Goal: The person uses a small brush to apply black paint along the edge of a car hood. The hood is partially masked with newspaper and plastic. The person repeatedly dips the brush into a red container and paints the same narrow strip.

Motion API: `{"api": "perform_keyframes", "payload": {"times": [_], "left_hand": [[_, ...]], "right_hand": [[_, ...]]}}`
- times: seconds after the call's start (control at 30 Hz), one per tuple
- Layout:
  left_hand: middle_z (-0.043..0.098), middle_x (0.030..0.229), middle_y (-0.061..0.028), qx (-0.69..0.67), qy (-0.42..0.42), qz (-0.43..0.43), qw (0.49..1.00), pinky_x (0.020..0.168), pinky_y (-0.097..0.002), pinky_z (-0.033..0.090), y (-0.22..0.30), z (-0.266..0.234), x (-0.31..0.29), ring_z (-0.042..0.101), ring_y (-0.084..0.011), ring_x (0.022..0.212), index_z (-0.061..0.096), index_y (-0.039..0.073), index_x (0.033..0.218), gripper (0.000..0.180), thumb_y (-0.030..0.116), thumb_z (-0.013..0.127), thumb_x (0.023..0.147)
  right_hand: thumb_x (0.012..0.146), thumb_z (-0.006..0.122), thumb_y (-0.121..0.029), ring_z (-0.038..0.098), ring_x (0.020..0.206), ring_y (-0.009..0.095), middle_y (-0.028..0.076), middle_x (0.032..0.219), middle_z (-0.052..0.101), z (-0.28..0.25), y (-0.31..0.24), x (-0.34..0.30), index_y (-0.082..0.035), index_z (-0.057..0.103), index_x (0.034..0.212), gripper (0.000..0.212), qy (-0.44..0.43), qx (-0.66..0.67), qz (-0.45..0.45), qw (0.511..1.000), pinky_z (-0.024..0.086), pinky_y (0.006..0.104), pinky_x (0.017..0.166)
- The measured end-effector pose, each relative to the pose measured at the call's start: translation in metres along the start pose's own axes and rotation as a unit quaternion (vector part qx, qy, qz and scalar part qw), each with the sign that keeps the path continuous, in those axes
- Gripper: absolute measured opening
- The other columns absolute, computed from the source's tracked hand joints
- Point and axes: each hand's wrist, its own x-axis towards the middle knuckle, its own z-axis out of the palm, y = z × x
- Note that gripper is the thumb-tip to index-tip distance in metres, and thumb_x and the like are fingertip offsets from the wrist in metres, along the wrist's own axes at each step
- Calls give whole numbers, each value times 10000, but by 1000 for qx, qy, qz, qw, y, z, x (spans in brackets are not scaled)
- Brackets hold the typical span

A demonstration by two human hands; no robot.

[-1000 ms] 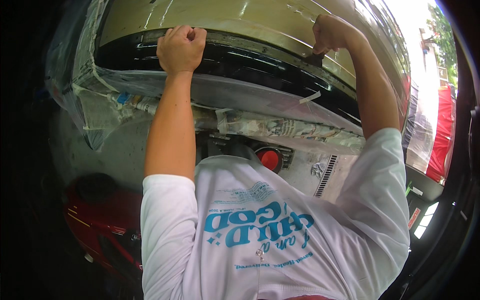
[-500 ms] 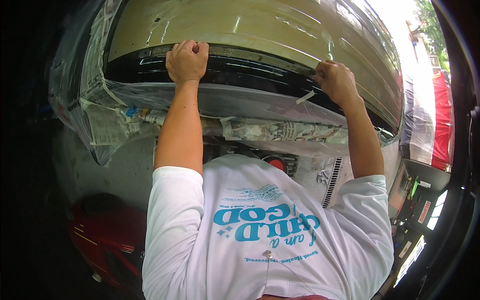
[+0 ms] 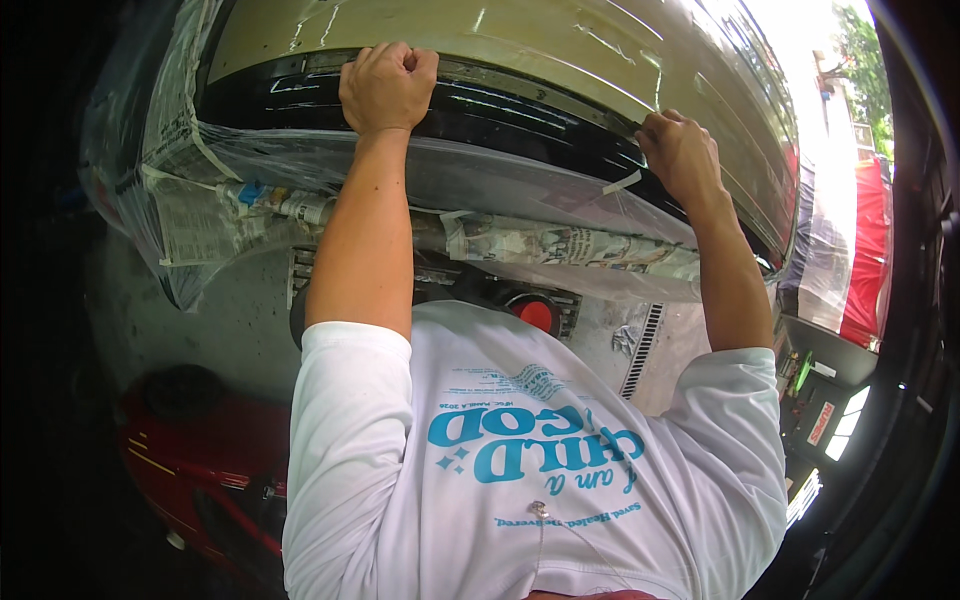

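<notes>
An olive-gold vehicle panel spans the far side, with a dark narrow strip along its lower edge and a glossy black band below. My left hand is closed in a fist against the strip, left of the middle. Farther right, my right hand has its fingers pinched together at the strip's edge. Whatever either hand grips is too small or hidden to make out. A short pale piece of tape sticks to the clear plastic sheet near my right hand.
Newspaper masking hangs under the panel, and more plastic and paper cover its left end. Below stands a dark object with a red round centre. A red vehicle is at lower left, a floor drain at right.
The view has shifted, so the panel and my hands sit higher in the picture. Both hands stay closed at about the same places along the strip.
</notes>
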Motion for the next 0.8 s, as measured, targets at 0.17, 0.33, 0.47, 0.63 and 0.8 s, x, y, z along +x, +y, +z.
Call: {"api": "perform_keyframes", "payload": {"times": [0.17,0.33,0.47,0.63,0.8], "left_hand": [[685,738,18,-1,11,7,1000,798,-408,476,-3,-1,-2,652,-237,797,645,134,642,266,303,667,847],[692,744,17,13,-4,-4,1000,790,-410,476,3,2,-2,653,-243,787,647,133,647,266,307,659,847],[692,748,11,35,-6,10,999,800,-413,475,-1,1,4,655,-247,801,643,129,642,275,311,655,848],[695,757,0,-2,-11,-2,1000,798,-424,471,2,0,3,655,-250,815,635,122,637,286,307,652,854],[686,739,-4,9,2,6,1000,795,-423,472,-1,0,1,650,-251,798,629,122,630,293,307,650,856]], "right_hand": [[976,681,-233,733,949,400,144,1057,734,0,-5,-6,-69,735,1005,175,-5,-1,28,1000,593,524,838],[961,704,-227,737,957,402,165,1033,751,3,-11,3,-49,748,985,185,-10,-45,12,999,589,516,863],[927,739,-212,745,936,391,198,915,767,-20,24,32,-40,768,968,179,-66,103,-2,992,580,483,866],[961,715,-259,735,943,391,142,990,757,-7,14,5,-75,769,971,192,4,51,10,999,581,501,858],[984,690,-268,736,933,381,128,1025,749,0,6,-4,-77,758,973,202,19,41,24,999,589,505,847]]}}
